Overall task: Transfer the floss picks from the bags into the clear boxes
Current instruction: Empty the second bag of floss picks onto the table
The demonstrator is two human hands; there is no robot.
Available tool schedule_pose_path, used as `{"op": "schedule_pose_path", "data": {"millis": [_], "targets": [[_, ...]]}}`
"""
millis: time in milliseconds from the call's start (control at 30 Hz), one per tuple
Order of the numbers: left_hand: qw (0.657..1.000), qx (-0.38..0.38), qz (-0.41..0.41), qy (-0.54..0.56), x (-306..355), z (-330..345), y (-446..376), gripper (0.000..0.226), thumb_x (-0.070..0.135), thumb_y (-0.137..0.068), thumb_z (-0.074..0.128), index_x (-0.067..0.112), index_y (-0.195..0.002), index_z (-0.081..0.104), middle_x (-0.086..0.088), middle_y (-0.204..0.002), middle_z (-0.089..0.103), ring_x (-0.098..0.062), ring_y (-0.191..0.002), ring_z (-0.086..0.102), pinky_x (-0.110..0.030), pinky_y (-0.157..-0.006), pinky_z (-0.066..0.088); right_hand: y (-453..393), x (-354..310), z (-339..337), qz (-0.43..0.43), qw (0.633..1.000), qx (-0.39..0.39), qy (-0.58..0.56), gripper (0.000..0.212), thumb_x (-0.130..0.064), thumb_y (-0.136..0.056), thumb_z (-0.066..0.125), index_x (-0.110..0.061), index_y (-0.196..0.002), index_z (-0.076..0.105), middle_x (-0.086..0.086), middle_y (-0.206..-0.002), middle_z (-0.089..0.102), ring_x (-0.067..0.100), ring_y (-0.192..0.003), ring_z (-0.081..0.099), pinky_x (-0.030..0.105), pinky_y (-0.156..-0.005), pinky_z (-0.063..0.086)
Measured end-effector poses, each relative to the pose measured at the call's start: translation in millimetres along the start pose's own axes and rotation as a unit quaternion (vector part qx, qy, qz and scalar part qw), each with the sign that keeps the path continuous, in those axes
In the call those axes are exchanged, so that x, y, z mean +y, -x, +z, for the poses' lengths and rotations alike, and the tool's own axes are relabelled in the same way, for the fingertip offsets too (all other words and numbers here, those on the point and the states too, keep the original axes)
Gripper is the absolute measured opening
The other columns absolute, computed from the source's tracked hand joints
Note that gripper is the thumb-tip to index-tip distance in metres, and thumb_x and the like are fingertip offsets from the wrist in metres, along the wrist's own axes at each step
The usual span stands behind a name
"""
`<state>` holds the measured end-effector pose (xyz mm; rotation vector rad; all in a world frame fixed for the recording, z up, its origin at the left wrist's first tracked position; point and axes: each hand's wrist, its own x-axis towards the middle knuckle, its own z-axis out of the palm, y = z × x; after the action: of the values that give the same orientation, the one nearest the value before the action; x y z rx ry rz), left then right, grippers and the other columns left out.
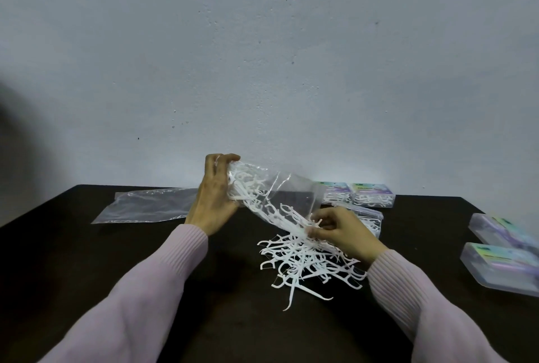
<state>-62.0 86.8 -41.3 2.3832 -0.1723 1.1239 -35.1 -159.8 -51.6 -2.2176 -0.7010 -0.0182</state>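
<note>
A clear plastic bag (262, 190) with white floss picks inside is held tilted above the dark table (87, 260). My left hand (213, 196) grips its raised closed end. My right hand (335, 231) pinches the bag's lower open end, where picks slide out. A loose pile of white floss picks (303, 263) lies on the table just below the opening. Clear boxes with floss picks inside stand behind my right hand, one (373, 194) at the back and another (370, 218) partly hidden by the hand.
An empty flat plastic bag (145, 206) lies at the back left. Two more clear boxes with coloured labels (501, 231) (501, 267) sit at the right edge. A grey wall rises directly behind the table.
</note>
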Motion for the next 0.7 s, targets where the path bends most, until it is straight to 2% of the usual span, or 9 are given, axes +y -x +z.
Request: {"op": "schedule_pose_path", "data": {"millis": [67, 167, 300, 433, 567, 700], "targets": [[1.000, 0.012, -0.008, 0.000, -2, -5, -2, 0.078, 0.001, -0.061, 0.084, 0.006, -0.127, 0.043, -0.014, -0.123, 0.036, -0.014, -0.092, 0.046, -0.026, -0.086, 0.046, 0, 2, -1, 0.007, 1.000, 0.001, 0.013, 0.034, -0.023, -0.082, 0.070, -0.011, -0.112, 0.063, -0.004, -0.102, 0.061, 0.012, -0.095, 0.060, 0.024, -0.088, 0.049], [0.999, 0.031, -0.019, -0.001, -3, -12, -5, 0.078, 0.000, -0.060, 0.084, 0.003, -0.127, 0.044, -0.016, -0.124, 0.037, -0.012, -0.097, 0.043, -0.021, -0.089, 0.040, 1, 3, 0, 0.012, 0.999, -0.004, 0.037, 0.033, -0.023, -0.081, 0.070, -0.011, -0.112, 0.063, -0.005, -0.099, 0.058, 0.009, -0.091, 0.056, 0.019, -0.081, 0.043], [0.998, 0.051, -0.041, 0.003, -7, -19, -8, 0.078, 0.002, -0.059, 0.085, 0.003, -0.126, 0.045, -0.016, -0.123, 0.039, -0.009, -0.097, 0.041, -0.010, -0.082, 0.034, 1, 2, -1, 0.021, 0.999, -0.012, 0.047, 0.032, -0.022, -0.081, 0.071, -0.012, -0.111, 0.063, -0.006, -0.097, 0.058, 0.008, -0.091, 0.055, 0.019, -0.082, 0.043], [0.996, 0.061, -0.060, 0.004, -9, -24, -11, 0.081, 0.004, -0.059, 0.086, 0.004, -0.128, 0.043, -0.016, -0.125, 0.038, -0.008, -0.100, 0.038, -0.015, -0.087, 0.035, 2, 0, -1, 0.024, 0.998, -0.029, 0.042, 0.032, -0.021, -0.080, 0.072, -0.013, -0.110, 0.064, -0.006, -0.089, 0.061, 0.007, -0.087, 0.057, 0.018, -0.082, 0.045], [0.993, 0.082, -0.082, 0.012, -12, -27, -13, 0.078, -0.001, -0.060, 0.083, 0.005, -0.127, 0.043, -0.014, -0.125, 0.037, -0.010, -0.103, 0.041, -0.010, -0.087, 0.033, 2, -1, -1, 0.018, 0.998, -0.031, 0.055, 0.028, -0.021, -0.080, 0.072, -0.017, -0.107, 0.065, -0.011, -0.087, 0.058, 0.001, -0.080, 0.054, 0.011, -0.075, 0.041], [0.992, 0.089, -0.093, 0.017, -13, -26, -13, 0.077, -0.002, -0.062, 0.082, 0.007, -0.127, 0.042, -0.013, -0.125, 0.037, -0.008, -0.104, 0.039, -0.007, -0.086, 0.032, 3, -2, -1, 0.012, 0.998, -0.052, 0.019, 0.018, -0.015, -0.079, 0.072, -0.020, -0.097, 0.068, -0.008, -0.086, 0.066, 0.000, -0.079, 0.060, 0.008, -0.068, 0.047]]}}
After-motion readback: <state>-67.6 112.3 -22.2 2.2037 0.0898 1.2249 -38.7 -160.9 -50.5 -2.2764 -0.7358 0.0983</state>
